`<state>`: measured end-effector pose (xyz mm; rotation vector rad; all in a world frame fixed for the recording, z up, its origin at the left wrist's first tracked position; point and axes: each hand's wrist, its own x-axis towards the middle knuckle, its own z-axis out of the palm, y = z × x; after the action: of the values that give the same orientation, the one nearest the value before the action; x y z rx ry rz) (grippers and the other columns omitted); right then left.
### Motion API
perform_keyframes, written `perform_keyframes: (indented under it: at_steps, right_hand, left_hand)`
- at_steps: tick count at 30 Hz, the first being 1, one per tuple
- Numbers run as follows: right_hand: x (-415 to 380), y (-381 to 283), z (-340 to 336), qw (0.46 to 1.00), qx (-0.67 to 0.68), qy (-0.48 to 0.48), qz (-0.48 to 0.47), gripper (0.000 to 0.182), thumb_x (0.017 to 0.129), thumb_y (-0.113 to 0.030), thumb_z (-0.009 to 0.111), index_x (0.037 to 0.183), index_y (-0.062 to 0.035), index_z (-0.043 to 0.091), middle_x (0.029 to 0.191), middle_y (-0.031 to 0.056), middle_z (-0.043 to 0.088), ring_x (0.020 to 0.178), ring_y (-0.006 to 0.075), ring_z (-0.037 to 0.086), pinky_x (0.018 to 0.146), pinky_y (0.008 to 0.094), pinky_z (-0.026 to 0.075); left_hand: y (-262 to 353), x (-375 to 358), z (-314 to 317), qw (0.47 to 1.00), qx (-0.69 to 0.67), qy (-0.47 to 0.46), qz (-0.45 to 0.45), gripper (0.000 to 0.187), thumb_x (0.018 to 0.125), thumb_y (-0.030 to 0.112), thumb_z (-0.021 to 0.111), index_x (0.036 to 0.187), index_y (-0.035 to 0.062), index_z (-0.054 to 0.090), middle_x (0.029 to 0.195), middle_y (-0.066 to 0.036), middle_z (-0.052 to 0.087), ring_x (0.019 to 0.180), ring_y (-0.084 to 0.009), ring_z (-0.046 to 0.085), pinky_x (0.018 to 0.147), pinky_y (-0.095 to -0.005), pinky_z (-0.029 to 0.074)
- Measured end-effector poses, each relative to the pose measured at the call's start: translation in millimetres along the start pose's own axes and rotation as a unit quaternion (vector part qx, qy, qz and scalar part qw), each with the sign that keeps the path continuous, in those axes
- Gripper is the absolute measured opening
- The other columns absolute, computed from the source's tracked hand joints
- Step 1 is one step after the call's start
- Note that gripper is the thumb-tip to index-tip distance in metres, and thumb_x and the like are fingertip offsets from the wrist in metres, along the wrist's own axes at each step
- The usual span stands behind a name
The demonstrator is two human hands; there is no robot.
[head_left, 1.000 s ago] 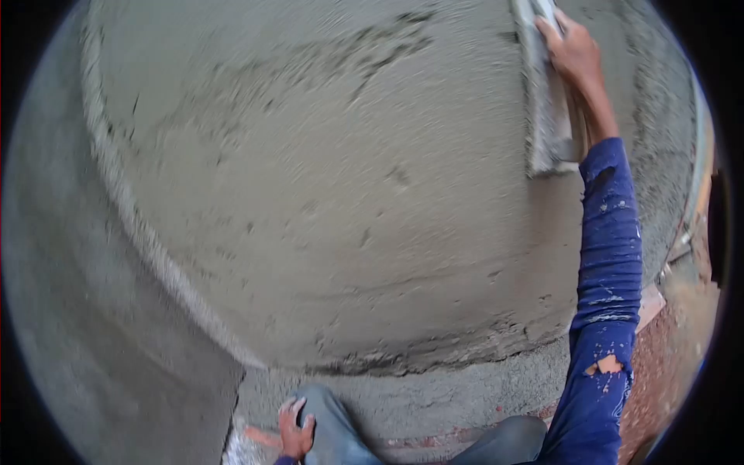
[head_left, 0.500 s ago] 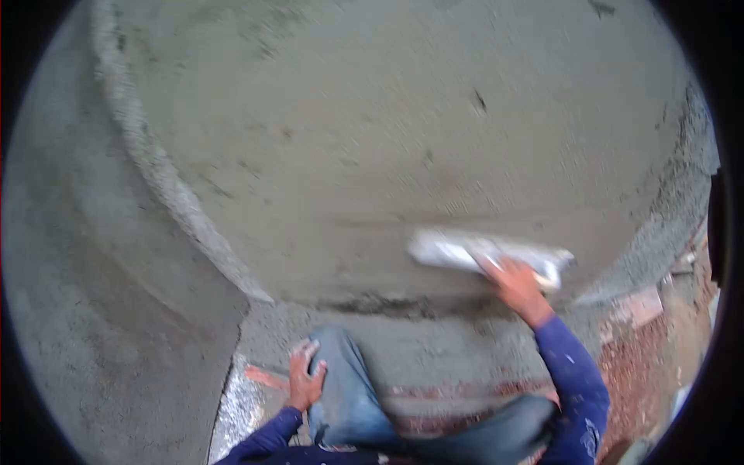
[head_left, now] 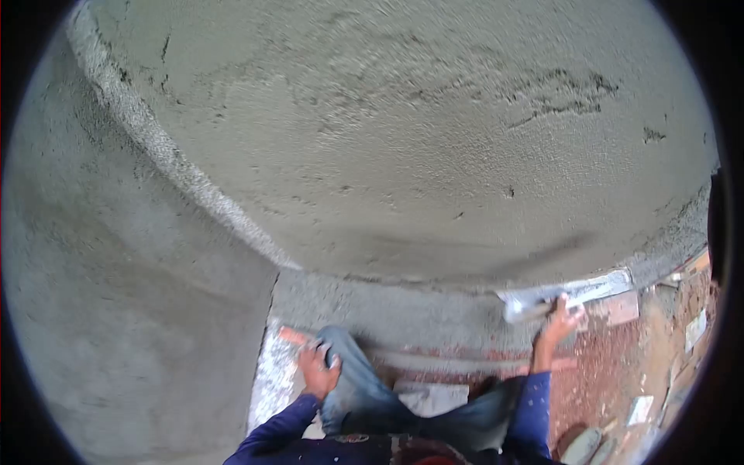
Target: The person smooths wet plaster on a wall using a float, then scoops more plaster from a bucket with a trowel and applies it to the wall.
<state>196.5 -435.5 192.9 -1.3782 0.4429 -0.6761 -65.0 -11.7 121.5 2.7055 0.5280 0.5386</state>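
Observation:
My right hand (head_left: pixel 559 322) is closed round the handle of a long metal plastering trowel (head_left: pixel 603 287). The trowel lies along the lower edge of the grey plastered wall (head_left: pixel 403 155), its blade tilted towards me and smeared with mortar. On my bent knee (head_left: pixel 345 360) rests my left hand (head_left: pixel 318 370), fingers loosely spread over the denim with nothing in them. Wet plaster looks fairly smooth low on the wall; higher up it is rough, with dark pits and a ragged patch.
A pale rough strip (head_left: pixel 182 174) divides the wall from the grey surface (head_left: pixel 139 287) on the left. Below the wall runs a mortar ledge (head_left: pixel 418 310). Reddish ground (head_left: pixel 601 364) with brick pieces and scraps (head_left: pixel 640 409) lies at the right.
My right hand has drawn the trowel down and to the right, from the wall's surface to its bottom edge. The view has shifted; my left hand stays on the knee.

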Motion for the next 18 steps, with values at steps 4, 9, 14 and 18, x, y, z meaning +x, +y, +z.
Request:
perform_keyframes:
  at_steps: [4, 9, 14, 18]
  right_hand:
    - [-45, -27, 32, 0.909, 0.327, 0.004, 0.259, 0.010, 0.093, -0.012, 0.057, 0.098, -0.0056, 0.052, 0.085, 0.0086, 0.052, 0.080, 0.0245, 0.054, 0.086, 0.0549, 0.048]
    - [-133, -73, 67, 0.797, 0.456, 0.030, 0.396, 0.019, 0.085, -0.025, 0.060, 0.087, -0.0099, 0.049, 0.079, 0.0064, 0.049, 0.077, 0.0262, 0.049, 0.083, 0.0478, 0.043]
    - [-205, -92, 92, 0.691, 0.541, 0.052, 0.477, 0.022, 0.088, -0.027, 0.056, 0.087, -0.0063, 0.049, 0.082, 0.0106, 0.054, 0.083, 0.0294, 0.052, 0.081, 0.0484, 0.045]
    - [-225, -97, 94, 0.660, 0.431, -0.117, 0.604, 0.062, 0.092, -0.052, 0.055, 0.131, -0.0065, 0.041, 0.117, 0.0215, 0.057, 0.113, 0.0362, 0.054, 0.096, 0.0570, 0.043]
  left_hand:
    - [80, 25, -41, 0.962, -0.256, -0.091, -0.020, 0.028, 0.079, 0.015, 0.071, 0.103, 0.0041, 0.065, 0.095, -0.014, 0.068, 0.094, -0.0346, 0.062, 0.088, -0.0420, 0.048]
    - [182, 77, -96, 0.625, -0.661, -0.307, -0.280, 0.042, 0.087, 0.018, 0.071, 0.124, 0.0041, 0.059, 0.113, -0.005, 0.066, 0.104, -0.0174, 0.062, 0.089, -0.0289, 0.049]
    - [208, 140, -160, 0.580, -0.633, -0.391, -0.333, 0.042, 0.091, 0.021, 0.067, 0.129, 0.0074, 0.055, 0.123, -0.006, 0.060, 0.115, -0.0186, 0.056, 0.096, -0.0413, 0.047]
    - [203, 164, -164, 0.734, -0.503, -0.403, -0.215, 0.035, 0.093, 0.023, 0.065, 0.121, 0.0032, 0.059, 0.119, -0.008, 0.062, 0.114, -0.0191, 0.057, 0.101, -0.0384, 0.044]
